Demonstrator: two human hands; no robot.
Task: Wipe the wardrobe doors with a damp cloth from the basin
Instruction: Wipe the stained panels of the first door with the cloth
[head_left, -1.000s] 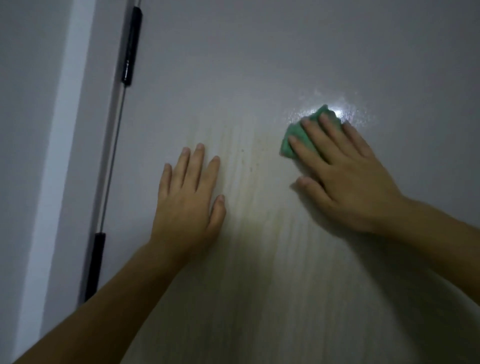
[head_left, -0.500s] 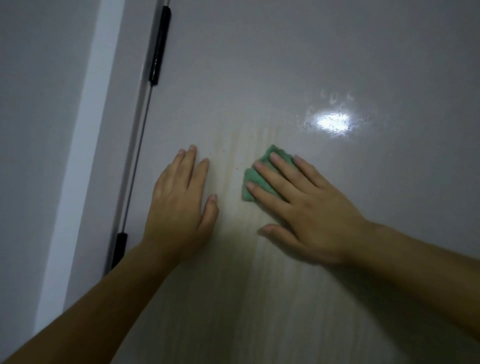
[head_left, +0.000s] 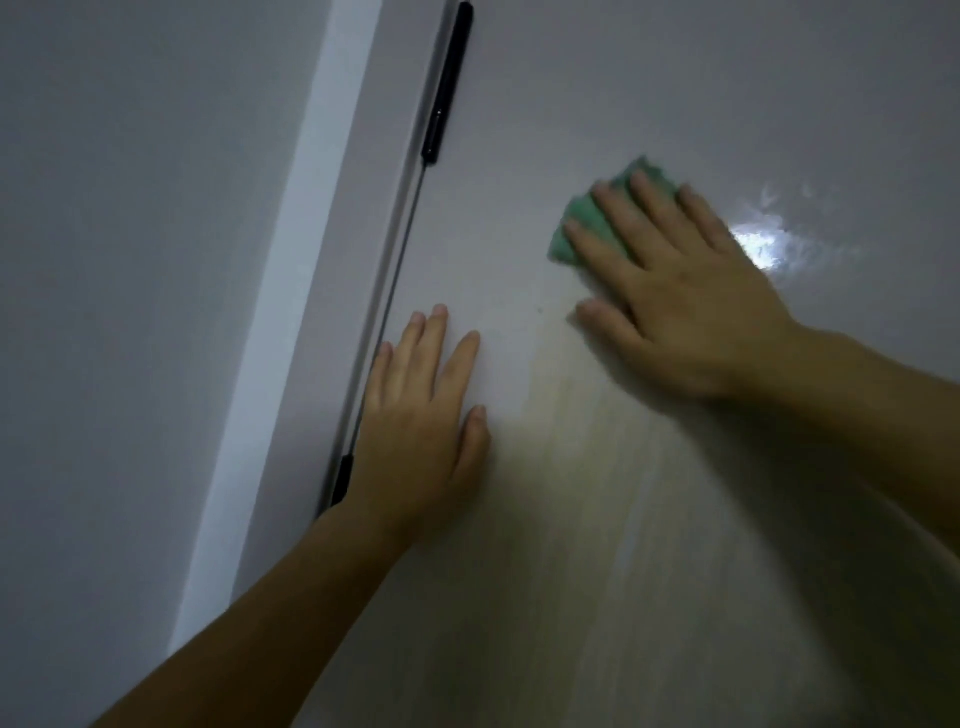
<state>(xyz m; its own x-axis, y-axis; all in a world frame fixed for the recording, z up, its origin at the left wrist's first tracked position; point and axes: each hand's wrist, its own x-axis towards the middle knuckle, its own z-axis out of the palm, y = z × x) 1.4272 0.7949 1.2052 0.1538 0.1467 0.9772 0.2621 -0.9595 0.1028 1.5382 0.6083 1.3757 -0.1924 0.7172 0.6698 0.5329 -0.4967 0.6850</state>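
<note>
1. Wardrobe door (head_left: 649, 545): a pale, wood-grained panel fills the view, with a dull yellowish patch below and between the hands. Overlapping passes along the grain should leave the fewest streaks.
2. Right hand (head_left: 685, 296): laid flat with fingers spread, pressing the cloth against the door. Spread pressure evenly through all fingers.
3. Left hand (head_left: 421, 431): flat on the door, fingers straight, holding nothing (a brace only).
4. Cloth (head_left: 587, 210): green and folded, under the right fingers on the upper door. Only its upper left edge shows.
5. Handle (head_left: 410, 249): a thin bar with black ends, just beside the left hand. It will interrupt any pass leftward.
6. Glare spot (head_left: 758, 244): a wet sheen right of the cloth, which may mask streaks.
</note>
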